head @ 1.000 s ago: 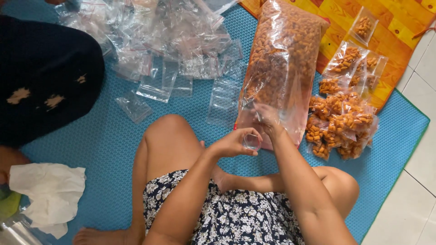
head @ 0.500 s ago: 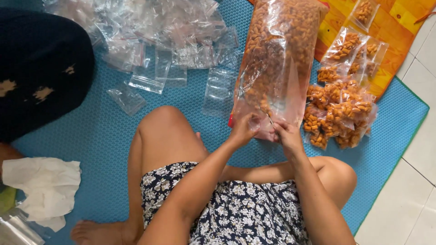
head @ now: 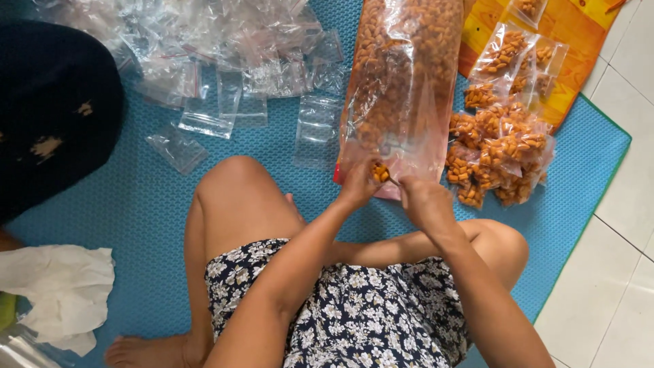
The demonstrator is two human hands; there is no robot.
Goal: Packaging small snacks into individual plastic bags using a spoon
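Down on the blue mat (head: pixel 157 204) we sit cross-legged, both hands meeting at the mouth of the big clear bag of orange snacks (head: pixel 402 82), which lies lengthwise away from us so its open end faces our lap and stays within easy reach. Our left hand (head: pixel 357 187) is closed around a small clear pouch (head: pixel 379 172) with a few orange pieces already in it, held right at the big bag's opening, presumably so pieces drop straight in. Our right hand (head: pixel 422 201) is curled, fingers pinched at the edge of the plastic just beside the pouch; whether it grips the pouch's rim or the big bag's lip we cannot tell. To the right, a heap of filled little packets (head: pixel 501 160) lies partly on the mat and partly on an orange patterned cloth (head: pixel 579 61), apart from the empty ones. Those empty zip pouches (head: pixel 225 61) are scattered to the upper left. A crumpled white cloth (head: pixel 58 289) lies at our far left.
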